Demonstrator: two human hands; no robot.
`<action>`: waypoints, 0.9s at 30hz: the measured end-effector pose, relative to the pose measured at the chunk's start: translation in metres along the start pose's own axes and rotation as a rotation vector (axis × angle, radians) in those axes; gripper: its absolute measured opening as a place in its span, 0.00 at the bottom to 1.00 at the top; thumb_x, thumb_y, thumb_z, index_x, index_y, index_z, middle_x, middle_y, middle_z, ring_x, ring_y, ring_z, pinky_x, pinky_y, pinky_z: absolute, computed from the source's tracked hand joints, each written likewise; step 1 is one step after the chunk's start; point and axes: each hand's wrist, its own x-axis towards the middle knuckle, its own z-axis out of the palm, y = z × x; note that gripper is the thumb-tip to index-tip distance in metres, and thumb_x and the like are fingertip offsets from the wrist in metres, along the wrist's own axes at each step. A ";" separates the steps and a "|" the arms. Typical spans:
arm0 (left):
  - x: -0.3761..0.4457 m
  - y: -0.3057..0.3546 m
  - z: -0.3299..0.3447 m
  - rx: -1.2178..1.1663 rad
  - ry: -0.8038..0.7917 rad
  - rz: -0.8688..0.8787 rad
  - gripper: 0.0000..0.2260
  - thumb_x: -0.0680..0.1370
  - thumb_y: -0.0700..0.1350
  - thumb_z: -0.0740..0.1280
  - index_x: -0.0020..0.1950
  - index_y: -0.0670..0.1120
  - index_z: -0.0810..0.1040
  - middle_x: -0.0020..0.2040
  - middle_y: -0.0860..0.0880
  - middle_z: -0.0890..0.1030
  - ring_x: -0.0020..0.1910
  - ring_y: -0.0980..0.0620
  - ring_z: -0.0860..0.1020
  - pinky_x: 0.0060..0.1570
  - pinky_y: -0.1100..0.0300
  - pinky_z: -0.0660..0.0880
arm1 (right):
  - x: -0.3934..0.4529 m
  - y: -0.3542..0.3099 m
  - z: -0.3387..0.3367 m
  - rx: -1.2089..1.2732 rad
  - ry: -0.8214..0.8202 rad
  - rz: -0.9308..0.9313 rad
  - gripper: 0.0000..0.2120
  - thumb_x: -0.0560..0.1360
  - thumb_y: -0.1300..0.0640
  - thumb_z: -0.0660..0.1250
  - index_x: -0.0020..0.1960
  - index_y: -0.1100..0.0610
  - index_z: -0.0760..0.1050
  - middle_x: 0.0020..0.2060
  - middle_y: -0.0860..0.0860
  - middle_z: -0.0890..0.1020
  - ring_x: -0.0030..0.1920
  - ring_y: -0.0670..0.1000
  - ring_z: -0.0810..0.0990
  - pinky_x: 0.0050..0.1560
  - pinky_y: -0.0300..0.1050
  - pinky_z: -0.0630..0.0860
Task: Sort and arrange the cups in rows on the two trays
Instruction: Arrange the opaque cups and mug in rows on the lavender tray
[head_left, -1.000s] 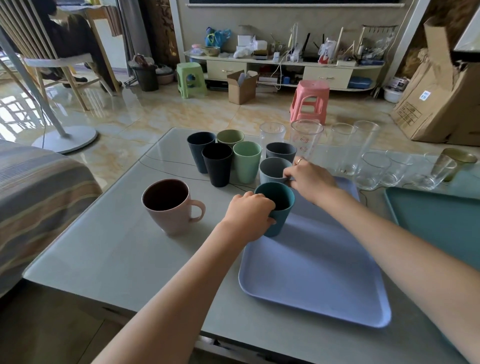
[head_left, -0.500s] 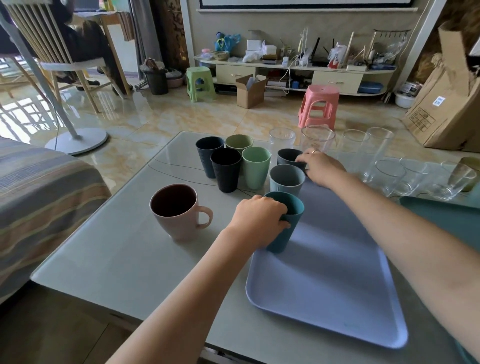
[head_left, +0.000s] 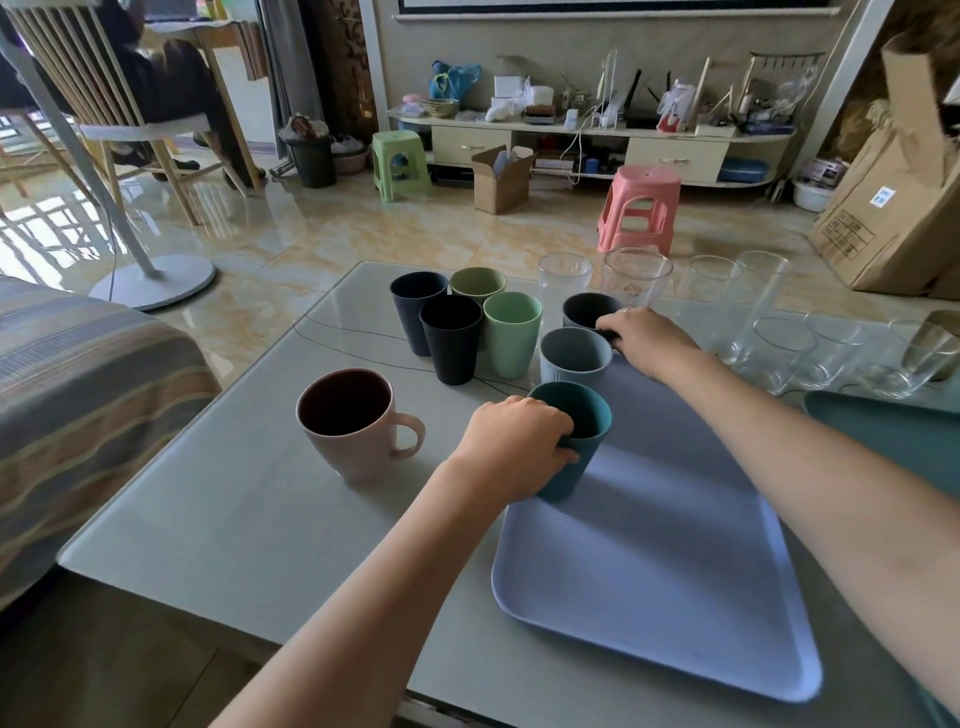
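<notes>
A lavender tray (head_left: 649, 561) lies on the table in front of me. At its near-left corner my left hand (head_left: 511, 444) grips a teal cup (head_left: 582, 441). Behind it on the tray's left edge stand a grey-blue cup (head_left: 574, 356) and a dark grey cup (head_left: 584, 309); my right hand (head_left: 647, 335) holds the dark grey cup by its rim. Left of the tray stand navy (head_left: 415, 312), black (head_left: 451, 338), olive (head_left: 477, 283) and mint (head_left: 511, 332) cups. A pink mug (head_left: 353, 426) sits nearer left. A teal tray (head_left: 893, 431) shows at the right edge.
Several clear glasses (head_left: 769, 322) stand along the table's far right side, with one tinted glass (head_left: 935, 343) at the edge. A striped sofa (head_left: 78, 395) borders the table on the left. Stools and boxes stand on the floor beyond.
My right hand has moved from the grey-blue cup back to the dark grey cup. My left hand has stayed on the teal cup.
</notes>
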 end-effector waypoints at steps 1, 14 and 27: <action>0.000 0.000 0.000 -0.001 0.000 0.002 0.11 0.79 0.52 0.60 0.54 0.48 0.76 0.54 0.47 0.79 0.56 0.44 0.75 0.41 0.57 0.64 | 0.000 0.000 0.000 0.003 -0.001 -0.002 0.11 0.75 0.69 0.57 0.42 0.54 0.69 0.48 0.61 0.78 0.43 0.57 0.72 0.41 0.46 0.67; 0.001 -0.002 0.004 -0.036 -0.046 -0.005 0.11 0.79 0.52 0.61 0.56 0.48 0.76 0.55 0.47 0.79 0.55 0.44 0.75 0.41 0.58 0.66 | -0.033 0.002 -0.006 -0.049 0.107 -0.061 0.28 0.76 0.63 0.59 0.68 0.38 0.61 0.65 0.52 0.64 0.46 0.55 0.75 0.36 0.45 0.68; -0.001 -0.004 0.003 -0.076 -0.060 -0.027 0.10 0.79 0.51 0.61 0.55 0.48 0.77 0.54 0.47 0.80 0.53 0.44 0.76 0.42 0.57 0.69 | -0.050 -0.010 0.018 -0.026 0.027 -0.162 0.08 0.76 0.67 0.59 0.51 0.58 0.72 0.48 0.56 0.75 0.50 0.59 0.75 0.44 0.55 0.76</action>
